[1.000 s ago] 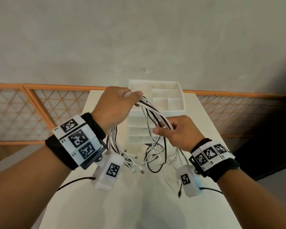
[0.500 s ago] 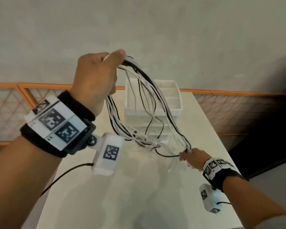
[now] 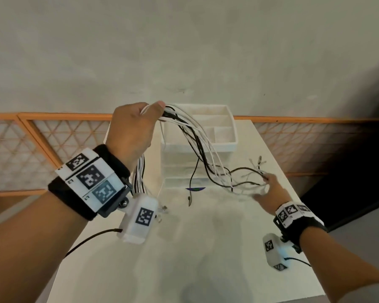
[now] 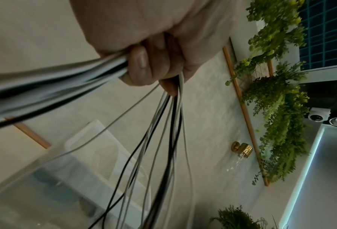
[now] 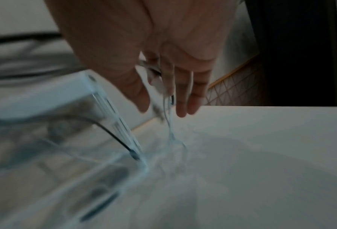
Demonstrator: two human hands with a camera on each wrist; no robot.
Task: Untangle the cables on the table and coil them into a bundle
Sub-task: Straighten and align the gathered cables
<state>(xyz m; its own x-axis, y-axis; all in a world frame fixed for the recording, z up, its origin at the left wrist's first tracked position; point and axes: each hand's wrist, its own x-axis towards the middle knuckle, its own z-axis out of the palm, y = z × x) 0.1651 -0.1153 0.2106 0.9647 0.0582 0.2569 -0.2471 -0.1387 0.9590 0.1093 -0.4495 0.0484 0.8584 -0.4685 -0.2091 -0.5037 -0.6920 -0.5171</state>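
My left hand (image 3: 132, 132) was raised above the table (image 3: 217, 248), fist clenched round the cables (image 3: 197, 141), a white and black bunch draped over my fingers (image 4: 139, 62). One part hung straight down below that wrist. The other part ran right and down to my right hand (image 3: 269, 189), low near the table's right edge. That hand's fingers (image 5: 183, 99) pointed down with thin white cable ends between them; blurred, so firm grip or loose I couldn't tell. A white drawer organizer (image 3: 208, 136) stood just beyond both hands.
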